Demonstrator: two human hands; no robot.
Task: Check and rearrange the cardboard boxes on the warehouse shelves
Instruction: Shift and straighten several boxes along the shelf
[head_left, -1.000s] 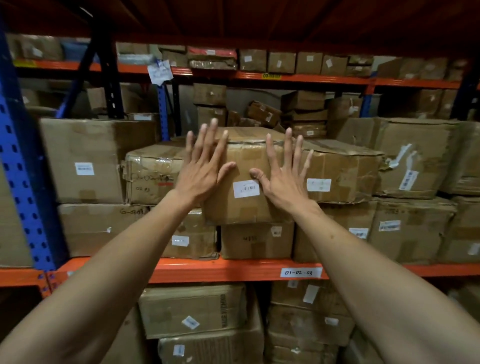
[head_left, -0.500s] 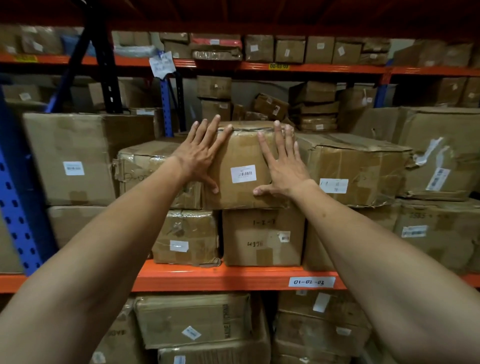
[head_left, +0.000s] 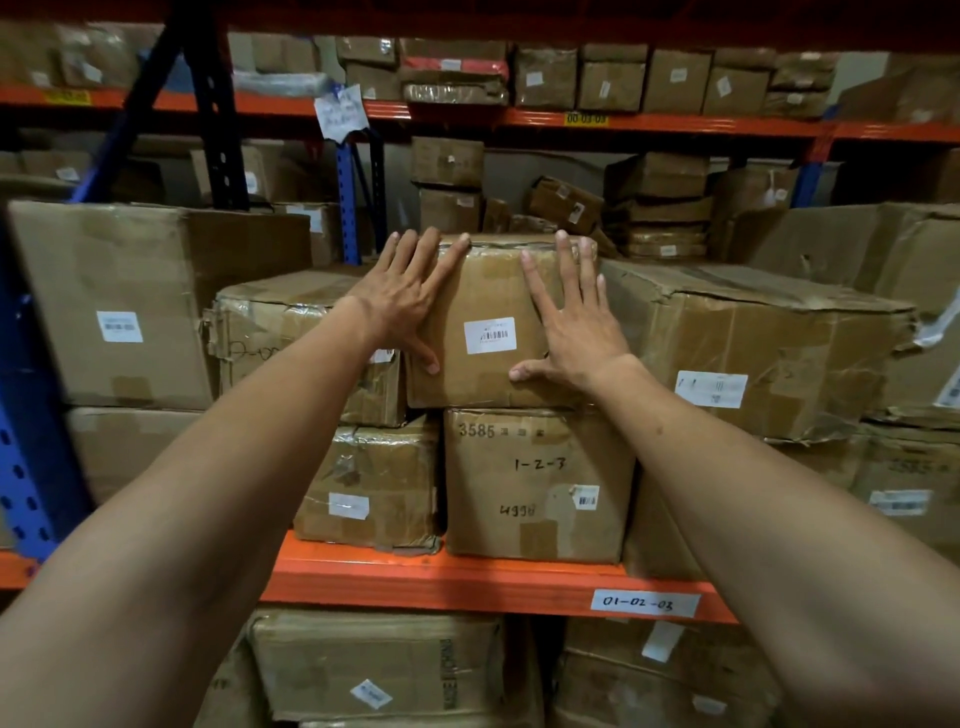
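Note:
A taped cardboard box (head_left: 488, 291) with a white barcode label sits on top of a box marked 3585 and 1-2-3 (head_left: 537, 483) on the middle shelf. My left hand (head_left: 408, 299) lies flat against the upper left of its front face, fingers spread up to the top edge. My right hand (head_left: 574, 322) presses flat on the right side of the same face, thumb pointing left. Both arms are stretched out towards the shelf.
A crushed wide box (head_left: 753, 343) stands right of the pressed box, a taped one (head_left: 291, 332) left of it, a large one (head_left: 114, 301) further left. The orange shelf beam (head_left: 467, 582) carries a label 01-02-03. More boxes fill the shelves above, behind and below. A blue upright (head_left: 31, 467) stands at left.
The box has slid further back into the shelf under both flat hands, and its front now sits closer in line with its neighbours. My view has drawn nearer.

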